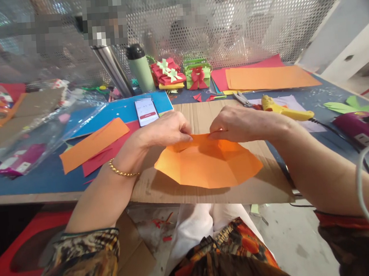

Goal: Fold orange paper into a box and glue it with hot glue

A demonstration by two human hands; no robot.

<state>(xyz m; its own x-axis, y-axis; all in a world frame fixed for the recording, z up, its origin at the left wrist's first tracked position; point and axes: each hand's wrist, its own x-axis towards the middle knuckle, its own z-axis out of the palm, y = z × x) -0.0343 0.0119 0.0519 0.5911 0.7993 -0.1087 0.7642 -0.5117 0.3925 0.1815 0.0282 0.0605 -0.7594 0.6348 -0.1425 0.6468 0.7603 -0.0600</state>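
Observation:
An orange sheet of paper [208, 165] with crease lines and an angular outline lies over a piece of cardboard [163, 193], its near edge raised a little. My left hand [170, 128] pinches its far edge between thumb and curled fingers. A short gap to the right, my right hand [230, 124] grips the same far edge, fingers curled under. The paper's far rim between the hands looks bent upward; what lies beneath the fingertips is hidden.
Left are orange paper strips [94, 143], a phone [146, 112] and a plastic bag [43, 130]. Behind stand a green bottle [141, 70], a steel flask [113, 69] and small paper baskets [197, 74]. Right lie pliers [242, 99], a yellow glue gun [285, 110] and a purple tool [355, 129].

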